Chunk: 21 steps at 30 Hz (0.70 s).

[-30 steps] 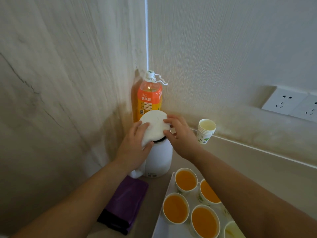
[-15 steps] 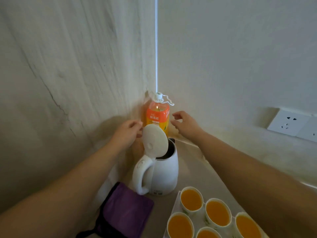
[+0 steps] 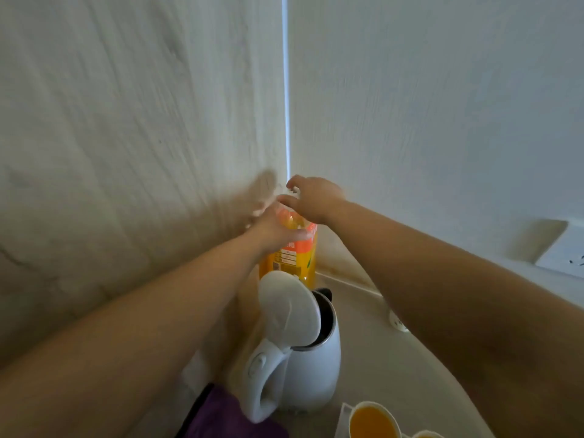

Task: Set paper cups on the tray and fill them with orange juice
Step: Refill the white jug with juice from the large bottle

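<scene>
The orange juice bottle (image 3: 295,259) stands upright in the wall corner. My left hand (image 3: 275,229) grips its upper body, just above the orange label. My right hand (image 3: 311,197) curls round the bottle's top, where the cap is hidden under the fingers. A paper cup full of orange juice (image 3: 373,420) sits on the white tray (image 3: 343,420) at the bottom edge; the rim of a second cup (image 3: 426,434) just shows beside it.
A white electric kettle (image 3: 303,358) with its lid flipped open stands on the counter in front of the bottle. A purple pouch (image 3: 227,418) lies to its lower left. A wall socket (image 3: 565,251) is at the right. Part of a white cup (image 3: 398,322) shows behind my right forearm.
Both hands left the kettle, whose lid now stands open, and reached back to the bottle. The left hand now grips its body and the right hand its top. The view has tilted up.
</scene>
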Tool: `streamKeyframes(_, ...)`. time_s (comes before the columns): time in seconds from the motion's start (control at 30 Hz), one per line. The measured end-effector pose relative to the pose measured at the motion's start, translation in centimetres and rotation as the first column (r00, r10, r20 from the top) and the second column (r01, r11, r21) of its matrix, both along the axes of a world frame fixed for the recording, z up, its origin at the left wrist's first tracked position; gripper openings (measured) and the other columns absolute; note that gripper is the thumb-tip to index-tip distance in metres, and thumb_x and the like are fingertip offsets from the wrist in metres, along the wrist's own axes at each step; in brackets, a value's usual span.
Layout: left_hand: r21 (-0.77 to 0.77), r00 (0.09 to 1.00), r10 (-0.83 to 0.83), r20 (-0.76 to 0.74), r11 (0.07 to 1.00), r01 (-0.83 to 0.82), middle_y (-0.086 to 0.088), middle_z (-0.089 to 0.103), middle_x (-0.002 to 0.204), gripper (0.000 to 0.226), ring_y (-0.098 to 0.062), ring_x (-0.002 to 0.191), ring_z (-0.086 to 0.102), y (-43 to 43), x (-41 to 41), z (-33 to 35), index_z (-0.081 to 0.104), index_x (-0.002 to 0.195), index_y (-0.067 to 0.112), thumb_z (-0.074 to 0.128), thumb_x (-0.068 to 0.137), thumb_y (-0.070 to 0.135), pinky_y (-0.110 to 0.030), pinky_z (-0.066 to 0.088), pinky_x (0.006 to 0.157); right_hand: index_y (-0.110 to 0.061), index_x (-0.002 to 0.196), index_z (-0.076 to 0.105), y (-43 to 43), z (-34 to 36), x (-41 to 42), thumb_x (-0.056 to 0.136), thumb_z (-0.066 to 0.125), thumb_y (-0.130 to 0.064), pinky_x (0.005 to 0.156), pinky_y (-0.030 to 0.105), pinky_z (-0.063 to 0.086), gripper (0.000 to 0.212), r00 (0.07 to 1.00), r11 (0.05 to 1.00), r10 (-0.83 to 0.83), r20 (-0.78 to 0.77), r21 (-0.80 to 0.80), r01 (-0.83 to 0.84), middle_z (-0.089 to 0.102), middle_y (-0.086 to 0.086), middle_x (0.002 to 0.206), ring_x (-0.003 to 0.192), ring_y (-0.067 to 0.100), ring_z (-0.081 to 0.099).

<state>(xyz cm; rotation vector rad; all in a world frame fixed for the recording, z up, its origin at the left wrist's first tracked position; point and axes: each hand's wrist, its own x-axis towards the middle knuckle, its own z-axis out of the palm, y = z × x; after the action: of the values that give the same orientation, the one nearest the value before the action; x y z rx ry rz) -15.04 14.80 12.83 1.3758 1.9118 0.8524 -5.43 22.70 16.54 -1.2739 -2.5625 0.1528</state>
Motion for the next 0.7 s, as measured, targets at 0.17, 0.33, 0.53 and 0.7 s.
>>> streamKeyframes(0.17,-0.006,0.989,-0.034,-0.143,0.999,0.033,0.005,0.048,0.132,0.124,-0.022,0.122,0.050,3.4,-1.3,-3.0,0.040,0.135,0.033,0.074,0.027,0.085,-0.043,0.050,0.095,-0.015,0.120,0.047,0.9,-0.2,-0.5,0.091,0.046,-0.057,0.066,0.032,0.043,0.051,0.996,0.991,-0.041,0.083,0.132,0.030,0.063,0.005,0.105,0.092,0.025,0.059)
streamKeyframes(0.33,-0.103,0.972,-0.187,-0.143,0.979,0.174,-0.003,0.046,0.133,0.130,-0.026,0.120,0.051,3.8,0.2,-1.7,0.024,0.142,0.029,0.082,0.032,0.063,-0.044,0.050,0.095,-0.014,0.109,0.052,0.9,0.7,1.6,0.088,0.042,-0.065,0.059,0.029,0.037,0.056,0.968,0.974,-0.141,0.206,0.204,0.099,0.057,0.002,0.087,0.077,0.021,0.051)
streamKeyframes(0.53,-0.072,0.937,-0.288,-0.199,0.957,0.280,-0.004,0.053,0.131,0.118,-0.026,0.117,0.055,4.8,1.1,-1.4,0.030,0.142,0.024,0.087,0.043,0.053,-0.045,0.051,0.094,-0.015,0.055,0.049,1.0,0.8,3.2,0.089,0.023,-0.071,0.046,0.022,0.030,0.070,0.897,0.942,-0.264,0.354,0.293,0.162,0.044,-0.004,0.054,0.049,0.011,0.044)
streamKeyframes(0.7,-0.048,0.930,-0.349,-0.114,0.937,0.346,0.002,0.060,0.126,0.097,-0.022,0.113,0.059,4.9,0.5,-1.7,0.042,0.135,0.028,0.090,0.051,0.043,-0.044,0.052,0.094,-0.014,0.057,0.047,1.5,0.6,3.1,0.094,0.027,-0.059,0.044,0.023,0.028,0.062,0.913,0.966,-0.202,0.355,0.226,0.126,0.043,-0.002,0.056,0.050,0.012,0.042)
